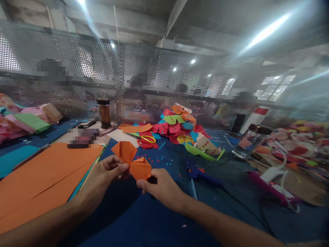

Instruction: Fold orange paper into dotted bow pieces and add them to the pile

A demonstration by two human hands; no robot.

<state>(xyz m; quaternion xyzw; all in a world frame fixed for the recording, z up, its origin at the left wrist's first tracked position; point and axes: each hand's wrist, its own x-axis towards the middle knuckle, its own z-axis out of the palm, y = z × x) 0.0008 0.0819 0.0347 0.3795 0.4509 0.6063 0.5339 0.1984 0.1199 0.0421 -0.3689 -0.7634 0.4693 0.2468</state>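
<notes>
A folded orange paper piece [133,159] is held up above the blue table [144,219] between both hands. My left hand [106,171] pinches its left middle part with thumb and fingers closed. My right hand [159,187] pinches its lower right edge, fingers curled under. One flap of the paper stands up at the top left, another folds down at the right.
A stack of orange sheets [43,178] lies at the left. Scissors [146,140] and a pile of coloured folded papers [185,128] sit behind. A dark jar [104,112], a glass jar [248,140], a blue tool [200,175] and a mesh screen [154,79] stand around.
</notes>
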